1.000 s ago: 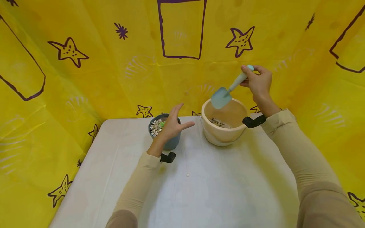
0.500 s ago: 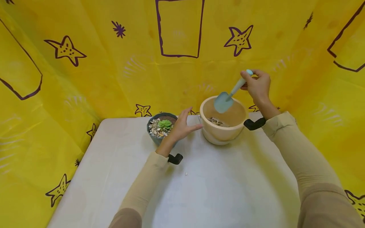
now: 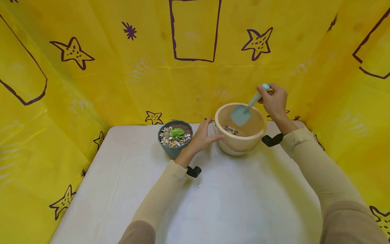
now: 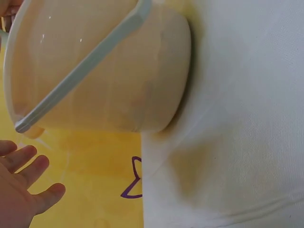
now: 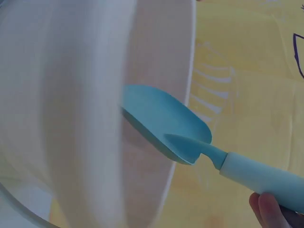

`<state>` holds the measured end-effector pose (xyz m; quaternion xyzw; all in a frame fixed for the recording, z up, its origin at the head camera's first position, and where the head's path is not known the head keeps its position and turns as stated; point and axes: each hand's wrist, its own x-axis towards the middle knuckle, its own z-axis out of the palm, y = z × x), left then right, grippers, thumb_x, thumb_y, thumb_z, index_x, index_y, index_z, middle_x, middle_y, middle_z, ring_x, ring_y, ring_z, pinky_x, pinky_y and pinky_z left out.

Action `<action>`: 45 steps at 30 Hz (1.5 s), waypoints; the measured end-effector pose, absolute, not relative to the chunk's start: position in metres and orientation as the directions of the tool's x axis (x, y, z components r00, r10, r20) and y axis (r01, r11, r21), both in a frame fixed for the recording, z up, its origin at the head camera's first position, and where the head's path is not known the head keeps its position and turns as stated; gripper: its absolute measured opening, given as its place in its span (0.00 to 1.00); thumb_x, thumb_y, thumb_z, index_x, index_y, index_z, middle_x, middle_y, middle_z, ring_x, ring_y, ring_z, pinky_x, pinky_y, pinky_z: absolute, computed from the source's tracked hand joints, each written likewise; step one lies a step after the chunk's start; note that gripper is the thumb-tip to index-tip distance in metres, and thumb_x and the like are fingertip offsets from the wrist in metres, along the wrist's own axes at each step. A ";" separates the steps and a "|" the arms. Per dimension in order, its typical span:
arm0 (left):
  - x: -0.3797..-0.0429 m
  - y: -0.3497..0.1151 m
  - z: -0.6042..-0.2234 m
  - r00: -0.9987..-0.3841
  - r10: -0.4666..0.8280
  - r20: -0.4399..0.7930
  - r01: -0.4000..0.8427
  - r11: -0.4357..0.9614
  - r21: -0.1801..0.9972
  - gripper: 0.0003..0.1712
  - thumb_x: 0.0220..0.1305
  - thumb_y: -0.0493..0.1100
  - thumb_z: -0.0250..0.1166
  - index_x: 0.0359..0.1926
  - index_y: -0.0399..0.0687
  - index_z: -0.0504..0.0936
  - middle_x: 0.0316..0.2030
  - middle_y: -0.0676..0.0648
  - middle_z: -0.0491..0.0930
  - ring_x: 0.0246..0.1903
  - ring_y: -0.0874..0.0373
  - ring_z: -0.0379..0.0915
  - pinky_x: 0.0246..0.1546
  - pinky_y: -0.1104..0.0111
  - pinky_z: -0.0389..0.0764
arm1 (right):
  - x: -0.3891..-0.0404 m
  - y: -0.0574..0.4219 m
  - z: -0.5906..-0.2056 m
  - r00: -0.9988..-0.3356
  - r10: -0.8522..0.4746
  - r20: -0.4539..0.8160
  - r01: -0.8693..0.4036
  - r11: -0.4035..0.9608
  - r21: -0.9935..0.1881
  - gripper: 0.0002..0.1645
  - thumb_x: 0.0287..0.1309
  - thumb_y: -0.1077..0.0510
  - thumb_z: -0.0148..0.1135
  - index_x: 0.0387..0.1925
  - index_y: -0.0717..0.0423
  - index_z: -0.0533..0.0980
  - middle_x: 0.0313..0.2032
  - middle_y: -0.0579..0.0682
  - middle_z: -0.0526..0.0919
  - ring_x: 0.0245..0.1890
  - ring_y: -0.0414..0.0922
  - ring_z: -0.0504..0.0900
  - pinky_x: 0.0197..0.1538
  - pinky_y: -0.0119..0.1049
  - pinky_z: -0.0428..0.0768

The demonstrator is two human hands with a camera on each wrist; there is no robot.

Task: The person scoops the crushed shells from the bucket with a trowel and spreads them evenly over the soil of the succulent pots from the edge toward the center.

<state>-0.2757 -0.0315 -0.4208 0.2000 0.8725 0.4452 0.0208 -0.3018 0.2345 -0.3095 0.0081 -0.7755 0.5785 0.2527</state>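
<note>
As the right hand's point(image 3: 276, 103) pinched trowel point(image 3: 240, 116) dips, seemingly into the bucket point(image 3: 236, 145), the spread left hand point(image 3: 201, 138) nears

beige forearm sleeves point(image 3: 315, 166) | browner upper sleeves point(image 3: 347, 220) | black wrist pieces point(image 3: 272, 140)

Around the bucket point(image 3: 234, 145), yellow cloth point(image 3: 122, 88) blocks 12 o'clock. At 9 o'clock the left hand point(image 3: 203, 136) fills the lane toward the plant pot point(image 3: 171, 150); a slim gap separates it from the bucket. The trowel point(image 3: 240, 116) obstructs the mouth, the right hand point(image 3: 275, 101) bars 2 o'clock. Between 5 and 6 o'clock, counter point(image 3: 243, 200) offers open passage.
</note>
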 end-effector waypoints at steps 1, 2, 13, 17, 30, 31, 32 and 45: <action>-0.276 -0.031 -0.422 -0.919 0.366 0.143 0.331 0.523 0.786 0.56 0.58 0.61 0.68 0.77 0.44 0.49 0.76 0.40 0.50 0.76 0.44 0.44 0.71 0.44 0.56 | -0.302 0.234 -0.312 -0.868 0.279 0.412 -0.313 0.338 -0.888 0.22 0.60 0.51 0.66 0.44 0.67 0.79 0.23 0.33 0.80 0.20 0.29 0.82 0.27 0.25 0.82; -0.276 -0.030 -0.422 -0.920 0.365 0.144 0.331 0.523 0.786 0.56 0.58 0.61 0.69 0.76 0.45 0.49 0.75 0.40 0.51 0.76 0.44 0.44 0.71 0.44 0.56 | -0.302 0.233 -0.315 -0.864 0.279 0.420 -0.318 0.346 -0.883 0.22 0.60 0.51 0.65 0.44 0.67 0.79 0.23 0.33 0.80 0.20 0.29 0.82 0.27 0.25 0.82; -0.280 -0.022 -0.428 -0.898 0.390 0.202 0.383 0.471 0.794 0.56 0.56 0.58 0.72 0.77 0.50 0.50 0.74 0.44 0.56 0.74 0.47 0.50 0.72 0.49 0.58 | -0.302 0.231 -0.340 -0.859 0.192 0.474 -0.330 0.501 -0.800 0.21 0.61 0.52 0.65 0.43 0.68 0.79 0.31 0.52 0.84 0.23 0.27 0.81 0.30 0.18 0.79; -0.279 -0.020 -0.428 -0.901 0.386 0.196 0.373 0.461 0.805 0.57 0.55 0.57 0.72 0.77 0.50 0.49 0.75 0.45 0.55 0.74 0.48 0.49 0.72 0.49 0.57 | -0.303 0.230 -0.349 -0.863 0.138 0.486 -0.346 0.539 -0.768 0.21 0.59 0.52 0.67 0.43 0.69 0.80 0.34 0.58 0.85 0.25 0.25 0.79 0.30 0.15 0.77; -0.281 -0.015 -0.431 -0.914 0.369 0.165 0.336 0.466 0.819 0.61 0.54 0.59 0.73 0.77 0.48 0.46 0.75 0.43 0.53 0.75 0.46 0.48 0.72 0.48 0.57 | -0.301 0.222 -0.365 -0.854 -0.030 0.520 -0.401 0.673 -0.621 0.15 0.56 0.57 0.70 0.40 0.64 0.83 0.34 0.63 0.87 0.31 0.44 0.84 0.32 0.12 0.68; -0.281 -0.015 -0.430 -0.914 0.372 0.164 0.337 0.465 0.819 0.61 0.53 0.60 0.73 0.77 0.48 0.45 0.75 0.43 0.53 0.75 0.46 0.48 0.72 0.48 0.58 | -0.302 0.221 -0.367 -0.847 -0.050 0.529 -0.417 0.678 -0.605 0.14 0.56 0.57 0.70 0.40 0.64 0.83 0.34 0.63 0.87 0.31 0.50 0.85 0.32 0.12 0.68; -0.281 -0.015 -0.431 -0.913 0.374 0.165 0.338 0.463 0.819 0.61 0.53 0.60 0.73 0.78 0.48 0.45 0.75 0.42 0.53 0.75 0.46 0.48 0.72 0.48 0.58 | -0.302 0.221 -0.368 -0.842 -0.070 0.535 -0.433 0.680 -0.592 0.14 0.55 0.58 0.70 0.39 0.65 0.83 0.34 0.63 0.87 0.32 0.53 0.85 0.32 0.12 0.68; -0.281 -0.015 -0.431 -0.912 0.376 0.164 0.342 0.476 0.810 0.63 0.52 0.63 0.72 0.78 0.51 0.43 0.74 0.42 0.54 0.74 0.46 0.51 0.71 0.47 0.60 | -0.304 0.204 -0.375 -0.861 -0.180 0.475 -0.438 0.737 -0.515 0.19 0.55 0.57 0.71 0.45 0.66 0.82 0.32 0.64 0.86 0.31 0.56 0.84 0.35 0.46 0.81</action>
